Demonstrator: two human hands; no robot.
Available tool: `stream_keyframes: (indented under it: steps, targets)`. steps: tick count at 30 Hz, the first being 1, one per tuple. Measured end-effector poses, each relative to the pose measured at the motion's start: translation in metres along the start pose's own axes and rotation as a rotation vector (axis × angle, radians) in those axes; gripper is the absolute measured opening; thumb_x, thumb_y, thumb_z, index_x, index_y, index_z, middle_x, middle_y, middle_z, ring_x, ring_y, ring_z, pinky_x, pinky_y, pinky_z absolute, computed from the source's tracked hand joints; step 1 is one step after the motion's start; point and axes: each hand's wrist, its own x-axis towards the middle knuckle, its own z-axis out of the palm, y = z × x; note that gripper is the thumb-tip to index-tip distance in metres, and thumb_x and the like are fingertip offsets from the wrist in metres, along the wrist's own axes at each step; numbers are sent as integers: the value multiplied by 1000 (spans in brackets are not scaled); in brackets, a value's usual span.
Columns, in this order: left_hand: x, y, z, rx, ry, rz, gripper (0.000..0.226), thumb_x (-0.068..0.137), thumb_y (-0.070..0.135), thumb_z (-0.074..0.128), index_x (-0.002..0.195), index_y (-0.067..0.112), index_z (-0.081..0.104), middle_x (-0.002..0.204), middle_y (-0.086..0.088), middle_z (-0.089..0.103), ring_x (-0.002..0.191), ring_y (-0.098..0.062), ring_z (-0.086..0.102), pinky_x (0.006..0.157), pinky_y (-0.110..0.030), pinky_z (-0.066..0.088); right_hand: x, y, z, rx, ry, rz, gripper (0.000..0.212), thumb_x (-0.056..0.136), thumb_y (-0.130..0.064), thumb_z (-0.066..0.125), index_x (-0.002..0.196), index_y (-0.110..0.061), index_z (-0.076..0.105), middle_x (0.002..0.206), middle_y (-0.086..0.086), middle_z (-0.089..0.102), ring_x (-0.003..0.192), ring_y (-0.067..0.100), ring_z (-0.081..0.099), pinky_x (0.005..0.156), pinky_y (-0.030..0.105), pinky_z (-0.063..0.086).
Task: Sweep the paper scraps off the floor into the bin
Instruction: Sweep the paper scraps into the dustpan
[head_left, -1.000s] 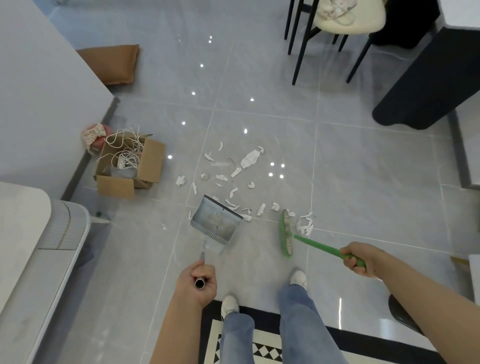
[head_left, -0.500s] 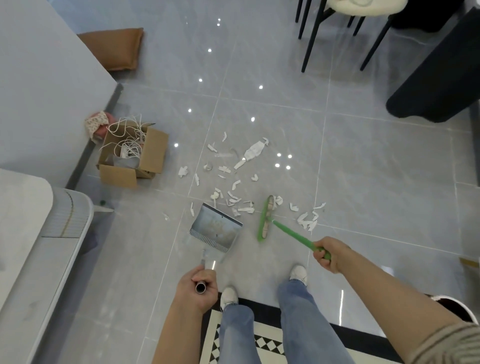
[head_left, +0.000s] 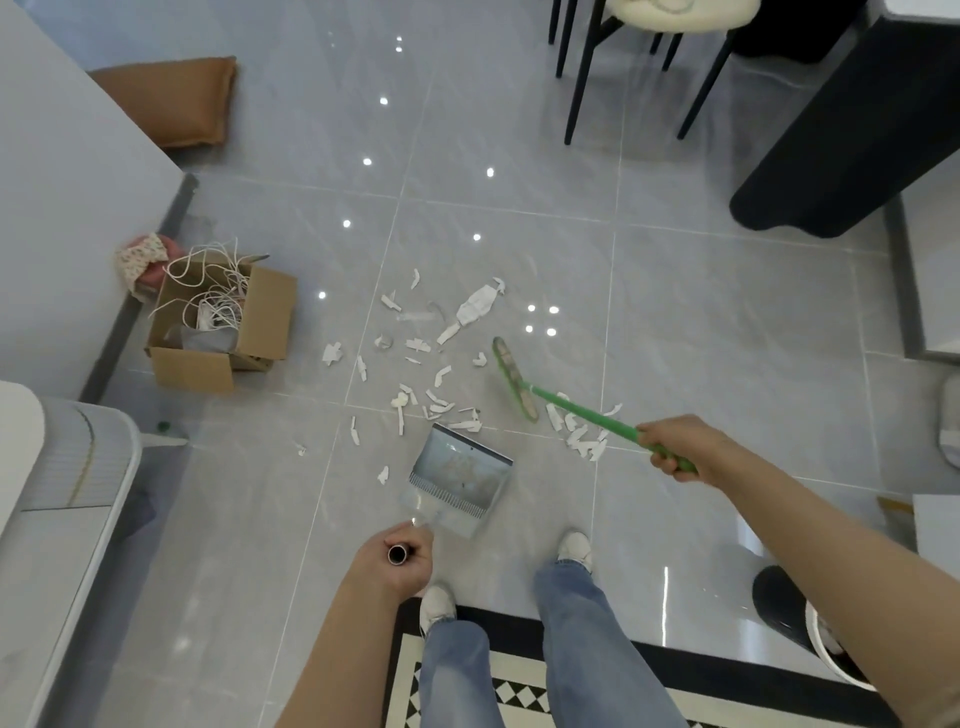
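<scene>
White paper scraps (head_left: 439, 358) lie scattered over the grey tiled floor ahead of my feet. A smaller clump of scraps (head_left: 579, 435) sits under the broom's handle. My left hand (head_left: 396, 561) grips the top of the upright handle of a metal dustpan (head_left: 458, 470), whose lip meets the nearest scraps. My right hand (head_left: 680, 446) grips the green handle of the broom (head_left: 513, 378), its head resting on the floor right of the main pile. A white bin with a black liner (head_left: 810, 631) shows at the lower right, partly hidden by my right arm.
An open cardboard box (head_left: 221, 325) with white cords stands at the left by a grey wall. A brown cushion (head_left: 169, 101) lies further back. Black chair legs (head_left: 576, 78) and a dark cabinet (head_left: 852, 135) stand at the top right. A patterned mat (head_left: 519, 691) lies under my feet.
The broom head has swung from just right of the dustpan outward and farther away, to the right edge of the main pile. The dustpan and my left hand have stayed about where they were.
</scene>
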Motion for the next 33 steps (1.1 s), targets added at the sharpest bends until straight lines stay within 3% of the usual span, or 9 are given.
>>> stream_keyframes:
  steps: [5, 10, 13, 16, 17, 21, 24, 29, 33]
  targets:
    - [32, -8, 17, 81, 98, 31, 39, 102, 13, 34, 89, -19, 53, 54, -13, 39, 17, -14, 33, 23, -16, 33, 41, -20, -7, -466, 154, -209, 41, 88, -5, 44, 124, -14, 63, 70, 8, 53, 49, 19, 45, 46, 21, 33]
    - [62, -23, 29, 104, 168, 107, 16, 101, 11, 38, 95, 12, 53, 40, -8, 45, 21, -16, 44, 26, -19, 40, 73, 7, -12, -836, 232, -201, 39, 85, -12, 49, 123, -10, 58, 107, 10, 64, 84, 25, 61, 69, 26, 46]
    - [73, -26, 29, 190, 212, 113, 12, 101, 11, 39, 109, 6, 48, 35, -10, 44, 23, -15, 46, 26, -18, 41, 70, 49, -6, -947, 175, -158, 35, 87, -17, 50, 121, -11, 57, 103, 6, 60, 99, 24, 62, 73, 26, 46]
    - [78, -25, 31, 340, 203, 101, 36, 102, 16, 36, 81, 2, 62, 32, -4, 39, 20, -12, 40, 24, -14, 36, 60, 77, -7, -964, 118, -127, 35, 88, -18, 48, 122, -14, 56, 94, 0, 55, 84, 19, 57, 68, 24, 44]
    - [81, -24, 32, 396, 195, 101, 36, 101, 16, 36, 82, -6, 57, 31, -3, 37, 19, -11, 39, 24, -14, 35, 58, 81, -12, -967, 107, -131, 37, 88, -18, 48, 124, -15, 56, 94, 0, 56, 83, 18, 57, 68, 24, 45]
    - [83, -22, 42, 624, 200, 104, 22, 100, 17, 36, 83, 5, 44, 31, -4, 33, 18, -12, 36, 23, -13, 33, 55, 79, -40, -905, 140, -159, 45, 88, -18, 47, 132, -25, 56, 112, 3, 65, 98, 20, 62, 77, 26, 50]
    - [75, -19, 47, 768, 239, 65, 24, 98, 14, 41, 74, 7, 43, 35, -4, 37, 20, -11, 38, 26, -10, 34, 57, 81, -59, -843, 208, -170, 44, 90, -19, 47, 133, -26, 56, 111, 5, 66, 91, 21, 61, 82, 31, 51]
    - [60, -4, 49, 1189, 389, 103, 19, 96, 7, 41, 78, 6, 44, 40, -2, 40, 23, -8, 38, 27, -10, 36, 63, 72, -68, -687, 205, -95, 41, 93, -10, 41, 132, -10, 52, 80, 5, 56, 66, 21, 57, 61, 31, 52]
    - [52, 7, 50, 1360, 466, 131, 12, 95, 5, 43, 83, 5, 45, 46, -3, 41, 23, -7, 37, 28, -9, 36, 70, 86, -63, -495, 224, 15, 40, 89, -3, 38, 124, 0, 55, 65, 10, 52, 48, 20, 49, 45, 22, 37]
